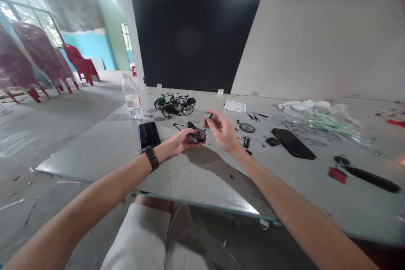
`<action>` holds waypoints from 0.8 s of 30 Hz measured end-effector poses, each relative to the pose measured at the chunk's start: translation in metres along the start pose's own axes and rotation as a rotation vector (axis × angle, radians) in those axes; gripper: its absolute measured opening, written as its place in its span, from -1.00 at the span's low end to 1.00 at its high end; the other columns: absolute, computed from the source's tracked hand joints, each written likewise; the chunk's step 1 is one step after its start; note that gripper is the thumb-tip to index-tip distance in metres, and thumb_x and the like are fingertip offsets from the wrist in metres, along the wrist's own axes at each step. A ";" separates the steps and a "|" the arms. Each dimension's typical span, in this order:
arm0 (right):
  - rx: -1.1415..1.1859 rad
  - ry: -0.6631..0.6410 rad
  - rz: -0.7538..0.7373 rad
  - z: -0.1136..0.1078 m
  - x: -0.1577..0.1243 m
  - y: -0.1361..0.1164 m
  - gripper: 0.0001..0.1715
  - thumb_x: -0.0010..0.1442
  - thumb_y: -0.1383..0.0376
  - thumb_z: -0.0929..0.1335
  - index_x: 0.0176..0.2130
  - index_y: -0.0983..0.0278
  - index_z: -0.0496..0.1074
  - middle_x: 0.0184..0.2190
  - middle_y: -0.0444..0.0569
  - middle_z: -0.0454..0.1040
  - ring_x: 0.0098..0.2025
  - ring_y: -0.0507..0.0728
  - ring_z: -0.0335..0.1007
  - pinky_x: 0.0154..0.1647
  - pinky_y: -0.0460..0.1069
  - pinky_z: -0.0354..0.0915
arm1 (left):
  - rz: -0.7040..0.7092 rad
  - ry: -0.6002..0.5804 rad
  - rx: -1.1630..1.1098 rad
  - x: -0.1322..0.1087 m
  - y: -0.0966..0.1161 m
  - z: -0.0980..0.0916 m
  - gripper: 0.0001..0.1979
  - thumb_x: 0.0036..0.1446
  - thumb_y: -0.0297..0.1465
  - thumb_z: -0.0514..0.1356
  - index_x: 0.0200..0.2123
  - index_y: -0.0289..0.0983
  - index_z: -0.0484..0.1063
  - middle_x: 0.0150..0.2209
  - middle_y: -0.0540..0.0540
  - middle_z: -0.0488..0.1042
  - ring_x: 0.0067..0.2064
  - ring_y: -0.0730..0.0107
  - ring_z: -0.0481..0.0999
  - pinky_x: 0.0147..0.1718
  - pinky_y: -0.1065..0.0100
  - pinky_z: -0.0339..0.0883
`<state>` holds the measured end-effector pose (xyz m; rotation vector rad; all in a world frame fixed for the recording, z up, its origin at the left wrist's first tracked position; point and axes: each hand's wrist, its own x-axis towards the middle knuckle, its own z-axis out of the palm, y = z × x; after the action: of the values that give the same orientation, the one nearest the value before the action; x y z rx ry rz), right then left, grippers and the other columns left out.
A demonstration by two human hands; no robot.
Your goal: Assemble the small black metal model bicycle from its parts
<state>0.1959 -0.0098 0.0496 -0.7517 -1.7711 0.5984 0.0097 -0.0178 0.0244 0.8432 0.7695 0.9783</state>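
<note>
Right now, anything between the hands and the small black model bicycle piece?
Nothing visible. The left hand already holds the small black model bicycle piece; the right hand, pinching a thin black pin, sits just above it with only open air between.

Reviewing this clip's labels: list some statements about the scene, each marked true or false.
The left hand holds a small black model part. True.
The right hand grips the plastic water bottle. False: it stands on the table, untouched; that hand pinches a small black piece.
A black watch is on the left wrist. True.
Two model bicycles stand on the table beyond the hands. True.
A red plastic chair stands on the table. False: it stands on the floor.
</note>
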 end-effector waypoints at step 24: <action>0.038 0.018 0.004 0.002 -0.001 -0.004 -0.56 0.39 0.03 0.32 0.11 0.21 0.43 -0.19 0.05 0.55 -0.13 0.17 0.54 0.04 0.18 0.47 | 0.004 0.001 0.007 0.001 0.000 0.000 -0.83 0.31 -0.47 0.16 -0.19 -0.38 0.57 -0.18 -0.29 0.66 -0.24 0.23 0.67 -0.19 0.23 0.60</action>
<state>0.1934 -0.0130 0.0508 -0.7325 -1.7376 0.6237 0.0102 -0.0174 0.0240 0.8502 0.7722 0.9797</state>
